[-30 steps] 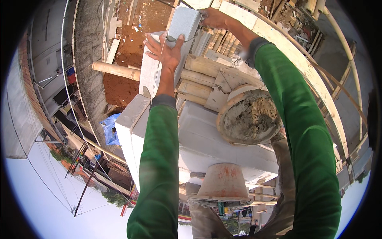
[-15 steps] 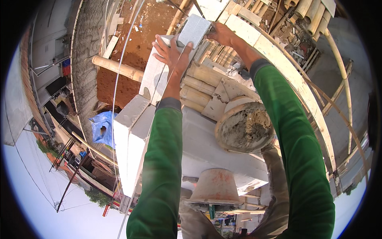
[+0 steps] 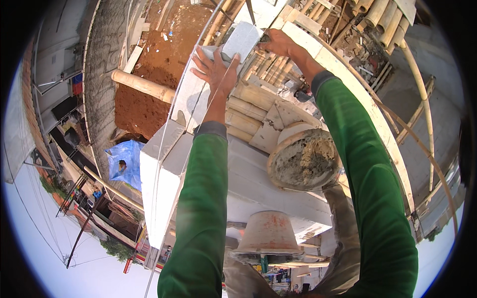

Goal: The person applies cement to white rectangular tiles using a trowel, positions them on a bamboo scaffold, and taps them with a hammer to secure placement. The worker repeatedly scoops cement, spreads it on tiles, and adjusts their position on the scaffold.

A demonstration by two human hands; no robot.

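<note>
A grey lightweight concrete block [image 3: 242, 40] lies at the far end of a pale block wall [image 3: 191, 99]. My left hand [image 3: 217, 74] rests at its near end, fingers spread toward the left and thumb pressed on the block's near edge. On the block's right side my right hand [image 3: 279, 43] has its fingers curled against the edge; the fingertips are partly hidden. A thin string [image 3: 175, 102] runs along the wall, left of my left hand.
A bowl of wet mortar [image 3: 305, 159] sits on the right, above an upturned bucket [image 3: 267, 231]. Bamboo poles [image 3: 246, 111] lie beside the wall, and one pole [image 3: 144, 85] juts out left. Blue plastic sheet [image 3: 124, 164] hangs at the left. A curved pale plank [image 3: 357, 99] passes under my right arm.
The string has swung rightward, nearer my left hand. The view has shifted slightly; both hands keep nearly the same places at the block.
</note>
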